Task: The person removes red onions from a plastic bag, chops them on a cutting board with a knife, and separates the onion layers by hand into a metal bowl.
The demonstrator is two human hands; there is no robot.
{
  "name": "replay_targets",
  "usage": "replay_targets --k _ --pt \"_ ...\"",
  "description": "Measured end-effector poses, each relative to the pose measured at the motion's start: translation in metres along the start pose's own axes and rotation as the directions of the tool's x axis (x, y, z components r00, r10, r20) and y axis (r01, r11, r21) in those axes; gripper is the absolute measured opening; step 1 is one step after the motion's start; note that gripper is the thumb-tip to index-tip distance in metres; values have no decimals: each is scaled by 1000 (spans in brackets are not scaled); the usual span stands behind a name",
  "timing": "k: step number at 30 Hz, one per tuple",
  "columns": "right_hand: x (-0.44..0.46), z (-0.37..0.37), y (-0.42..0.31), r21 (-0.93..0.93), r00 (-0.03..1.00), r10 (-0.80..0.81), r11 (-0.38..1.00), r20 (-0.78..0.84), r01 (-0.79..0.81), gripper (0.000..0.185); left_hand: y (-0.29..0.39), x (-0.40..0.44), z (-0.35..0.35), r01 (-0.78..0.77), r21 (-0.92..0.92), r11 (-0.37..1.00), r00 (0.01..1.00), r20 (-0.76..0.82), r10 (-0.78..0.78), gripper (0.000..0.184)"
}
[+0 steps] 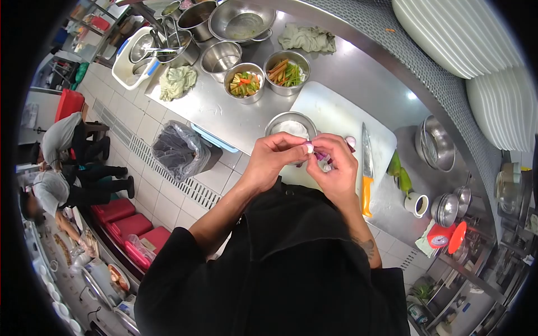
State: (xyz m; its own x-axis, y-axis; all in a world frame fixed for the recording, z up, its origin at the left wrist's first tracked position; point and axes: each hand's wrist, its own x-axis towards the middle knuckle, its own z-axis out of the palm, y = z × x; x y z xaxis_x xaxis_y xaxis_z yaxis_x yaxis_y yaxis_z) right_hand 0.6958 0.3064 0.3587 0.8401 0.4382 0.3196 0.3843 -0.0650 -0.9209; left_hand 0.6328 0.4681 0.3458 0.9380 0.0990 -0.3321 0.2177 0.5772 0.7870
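Over the white cutting board [330,106], my left hand [274,159] and my right hand [336,162] meet, their fingertips pinched on a small purple-and-white onion piece [309,147]. Purple skins [324,161] lie beneath my right hand, partly hidden. Just beyond my fingers sits a steel bowl [291,117] with something white inside. Another small onion [350,140] rests on the board to the right of my right hand. Farther right lies a knife [367,162] with a yellow handle.
Two steel bowls of cut vegetables [245,84] [287,73] stand beyond the board. Green peppers [400,175] and a white cup [416,205] are at right. A lined bin [182,148] stands left of the counter. Two people [53,185] work at far left.
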Motion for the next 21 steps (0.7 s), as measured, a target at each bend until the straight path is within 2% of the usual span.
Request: replay_targets --k 1,3,4,6,9,12,14,18,21 --pt "-1 -2 2 1 1000 1 1000 -1 -1 30 1 0 1 -14 32 999 1000 0 14 18" --pt "-4 -6 6 165 987 149 974 55 -156 28 3 -1 3 -28 63 998 1000 -1 28 18" --pt "-5 -6 7 166 987 151 973 55 -158 28 4 -2 5 -66 126 990 998 8 65 19" --pt "-6 -5 8 320 960 263 906 92 -279 26 7 -4 8 -101 188 977 995 18 100 21" --pt "-6 -7 6 397 949 287 862 131 -316 25 8 -7 11 -143 285 948 989 18 144 25" --pt "-5 -8 6 393 946 288 861 146 -322 26 4 -7 10 -172 302 938 985 40 168 28" --pt "-4 -7 4 373 945 295 868 143 -327 27 3 -7 12 -243 330 912 970 55 238 30" --pt "-4 -8 6 310 943 304 891 136 -332 28 1 -9 13 -255 401 880 966 63 251 32" --pt "-2 -7 5 307 947 297 896 124 -322 25 3 -11 17 -200 403 893 977 17 211 31"
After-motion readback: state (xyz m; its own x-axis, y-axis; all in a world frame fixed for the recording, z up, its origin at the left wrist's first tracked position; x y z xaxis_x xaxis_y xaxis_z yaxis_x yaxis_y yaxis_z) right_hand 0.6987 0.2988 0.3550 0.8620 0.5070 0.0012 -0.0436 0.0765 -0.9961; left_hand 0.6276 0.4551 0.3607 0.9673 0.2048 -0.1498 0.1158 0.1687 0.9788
